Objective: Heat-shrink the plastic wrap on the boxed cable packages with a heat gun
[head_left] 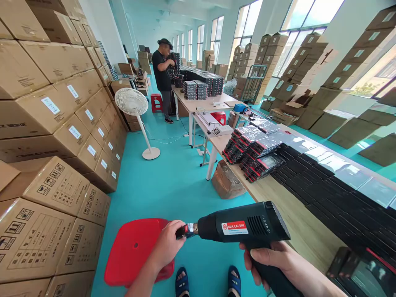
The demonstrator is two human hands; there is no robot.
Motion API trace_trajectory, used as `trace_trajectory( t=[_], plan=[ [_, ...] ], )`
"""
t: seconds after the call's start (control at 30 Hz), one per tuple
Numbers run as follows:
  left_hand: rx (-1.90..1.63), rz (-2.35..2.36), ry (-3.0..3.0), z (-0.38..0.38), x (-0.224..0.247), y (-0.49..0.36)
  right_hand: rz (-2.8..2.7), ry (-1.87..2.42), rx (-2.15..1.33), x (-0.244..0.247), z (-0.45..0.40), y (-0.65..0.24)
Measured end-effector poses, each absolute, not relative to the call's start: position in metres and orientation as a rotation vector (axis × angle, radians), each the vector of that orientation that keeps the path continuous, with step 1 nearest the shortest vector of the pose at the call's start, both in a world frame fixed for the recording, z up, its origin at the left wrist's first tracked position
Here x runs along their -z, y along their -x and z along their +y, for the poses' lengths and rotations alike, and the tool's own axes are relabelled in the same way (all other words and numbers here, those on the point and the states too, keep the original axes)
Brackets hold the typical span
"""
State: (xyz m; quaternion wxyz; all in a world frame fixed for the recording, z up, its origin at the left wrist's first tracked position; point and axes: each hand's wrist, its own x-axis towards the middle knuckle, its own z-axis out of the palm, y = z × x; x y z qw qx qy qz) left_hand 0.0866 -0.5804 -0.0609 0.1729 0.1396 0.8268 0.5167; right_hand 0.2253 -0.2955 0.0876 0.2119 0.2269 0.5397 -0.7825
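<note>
A black heat gun (244, 225) with a red and white label is held by its handle in my right hand (272, 262), its nozzle pointing left. My left hand (170, 243), fingers closed, grips a small dark package (185, 231) right at the nozzle's tip. A red stool (136, 251) stands below my left hand. On the wooden table (293, 206) at the right lie stacks of wrapped black and red packages (253, 152), with long rows of flat black boxes (309, 181) beside them.
Cardboard boxes (62, 185) are stacked high along the left. A white fan (131, 101) stands on the floor further ahead. A person in black (162, 74) stands at a farther table (213, 103). A plastic-lined carton (227, 181) sits by the table's leg. More cartons line the windows.
</note>
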Motion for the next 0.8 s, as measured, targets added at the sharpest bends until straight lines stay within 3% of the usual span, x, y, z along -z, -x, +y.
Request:
trace_trajectory(
  t=[0.17,0.33,0.57,0.8],
  plan=[
    [-2.010,1.775,0.112,-0.569,0.031,-0.082,1.466,-0.703,2.252,-0.091,-0.255,-0.228],
    [-2.367,1.323,0.630,-0.549,0.002,-0.079,1.337,-0.412,2.268,-0.090,-0.223,-0.233],
    [-2.564,1.123,0.577,-0.525,-0.004,-0.083,1.278,-0.245,2.207,-0.081,-0.200,-0.233],
    [-2.653,0.866,0.150,-0.506,-0.007,-0.104,1.208,-0.265,2.247,-0.075,-0.188,-0.226]
  ],
)
